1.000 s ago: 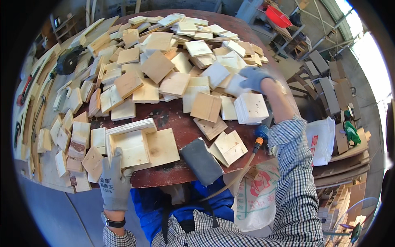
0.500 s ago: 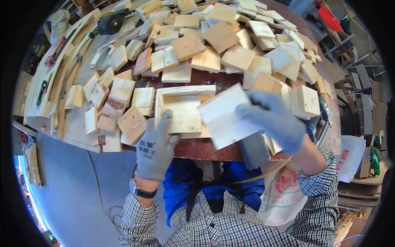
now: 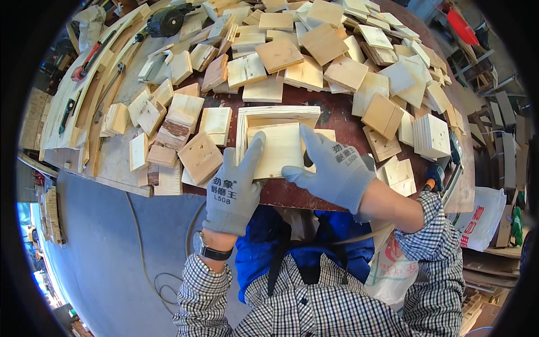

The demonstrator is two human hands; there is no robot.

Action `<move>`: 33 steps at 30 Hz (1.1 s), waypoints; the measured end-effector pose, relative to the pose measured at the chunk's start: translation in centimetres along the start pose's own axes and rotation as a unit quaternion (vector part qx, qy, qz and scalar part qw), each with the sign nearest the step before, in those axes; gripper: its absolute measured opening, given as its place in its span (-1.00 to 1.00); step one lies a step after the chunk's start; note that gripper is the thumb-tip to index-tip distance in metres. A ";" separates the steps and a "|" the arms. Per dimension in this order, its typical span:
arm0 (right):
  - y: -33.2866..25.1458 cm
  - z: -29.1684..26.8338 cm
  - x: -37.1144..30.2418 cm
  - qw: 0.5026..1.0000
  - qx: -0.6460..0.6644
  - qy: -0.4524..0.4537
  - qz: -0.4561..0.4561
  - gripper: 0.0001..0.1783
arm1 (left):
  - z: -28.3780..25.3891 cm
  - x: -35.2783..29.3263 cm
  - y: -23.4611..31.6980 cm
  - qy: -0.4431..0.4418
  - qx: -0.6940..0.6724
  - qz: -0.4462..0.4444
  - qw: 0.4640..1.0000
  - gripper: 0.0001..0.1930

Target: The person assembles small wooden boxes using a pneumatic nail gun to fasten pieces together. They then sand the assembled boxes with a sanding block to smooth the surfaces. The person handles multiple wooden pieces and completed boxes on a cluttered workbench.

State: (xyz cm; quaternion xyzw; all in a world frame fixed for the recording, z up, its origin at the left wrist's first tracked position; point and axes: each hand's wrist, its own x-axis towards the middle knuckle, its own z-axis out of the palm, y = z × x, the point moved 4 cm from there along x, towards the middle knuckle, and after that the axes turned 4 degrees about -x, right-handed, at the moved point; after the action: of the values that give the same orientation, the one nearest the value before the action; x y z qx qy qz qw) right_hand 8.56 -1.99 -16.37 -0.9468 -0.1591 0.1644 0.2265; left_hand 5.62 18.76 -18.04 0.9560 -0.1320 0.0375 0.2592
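An L-cornered frame of pale wooden strips (image 3: 281, 112) rests at the table's front edge. Inside its corner lies a light, square wooden board (image 3: 275, 151). My left hand (image 3: 233, 188), in a grey glove, grips the frame's left side, its thumb lying over the board's left edge. My right hand (image 3: 337, 171), gloved alike, closes on the board's right side, with the thumb at the lower right corner and a finger higher up. A further strip of pale wood (image 3: 326, 134) shows beyond the right fingers. Both hands hide the board's lower side edges.
Loose wooden blocks (image 3: 281, 54) cover the back of the dark red table (image 3: 337, 118). More blocks (image 3: 200, 156) lie left, a stack (image 3: 431, 136) right. A black power tool (image 3: 165, 23) and long wooden strips (image 3: 90, 95) are far left. A cable (image 3: 137, 236) trails on the floor.
My right hand has moved left and brought the pale board from beside the frame into it. My left hand has stayed at the frame. The view has shifted slightly.
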 end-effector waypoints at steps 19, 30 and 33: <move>-0.7 2.2 -0.6 0.997 -0.017 0.072 0.016 0.02 | -0.7 0.3 -0.3 -0.039 -0.012 0.011 0.999 -0.28; -1.1 3.3 -0.5 0.951 -0.278 0.110 -0.075 -0.27 | -0.3 0.9 -1.1 -0.030 0.000 0.040 0.999 -0.37; -1.5 2.6 0.3 0.961 -0.254 0.098 -0.049 -0.36 | -0.7 0.8 -0.7 -0.018 0.049 0.052 0.997 -0.40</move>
State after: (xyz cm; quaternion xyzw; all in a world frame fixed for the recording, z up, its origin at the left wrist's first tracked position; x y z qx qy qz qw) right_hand 7.51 0.33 -17.92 -0.9756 -0.2191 0.0134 0.0007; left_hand 6.57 19.52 -17.70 0.9600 -0.1844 0.0398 0.2071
